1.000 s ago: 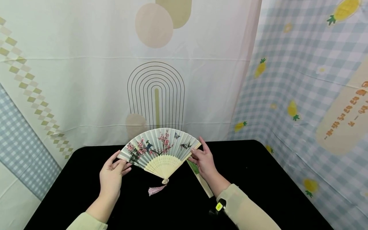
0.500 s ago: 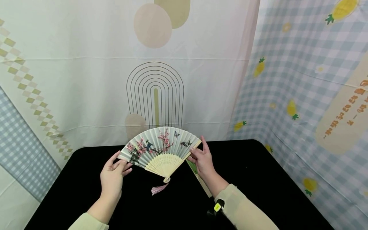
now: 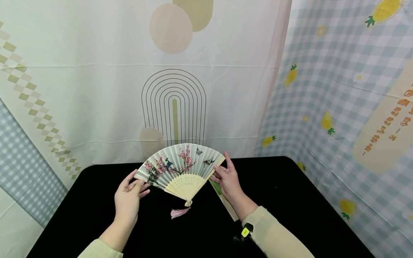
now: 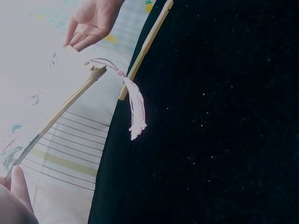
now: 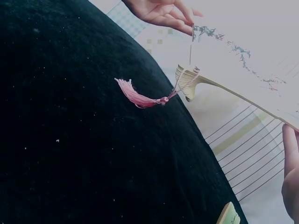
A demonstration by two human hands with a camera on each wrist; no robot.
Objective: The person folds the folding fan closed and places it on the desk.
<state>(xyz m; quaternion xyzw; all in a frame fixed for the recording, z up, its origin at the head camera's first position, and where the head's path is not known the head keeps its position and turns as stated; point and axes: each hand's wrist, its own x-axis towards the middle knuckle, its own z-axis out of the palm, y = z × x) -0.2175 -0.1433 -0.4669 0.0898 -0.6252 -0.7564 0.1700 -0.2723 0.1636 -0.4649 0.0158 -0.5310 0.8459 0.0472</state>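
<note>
A folding fan is spread wide above the black tabletop, its pale leaf printed with pink blossom, a blue bird and butterflies. My left hand pinches the fan's left outer edge between thumb and fingers. At the opposite edge, my right hand holds the other end stick. From the pivot hangs a pink tassel, clear of the table in the left wrist view. Below my right hand lies a second folded fan, narrow, with green on it and pale wood; the hand covers part of it.
The black-covered table reaches back to a white printed curtain. A blue checked curtain with pineapples closes the right side. A small dark object with a yellow-green face sits at my right cuff.
The fan stays spread between both hands, rising slightly and then dipping back. My left hand has shifted a little to the right. The tassel has swung slightly right.
</note>
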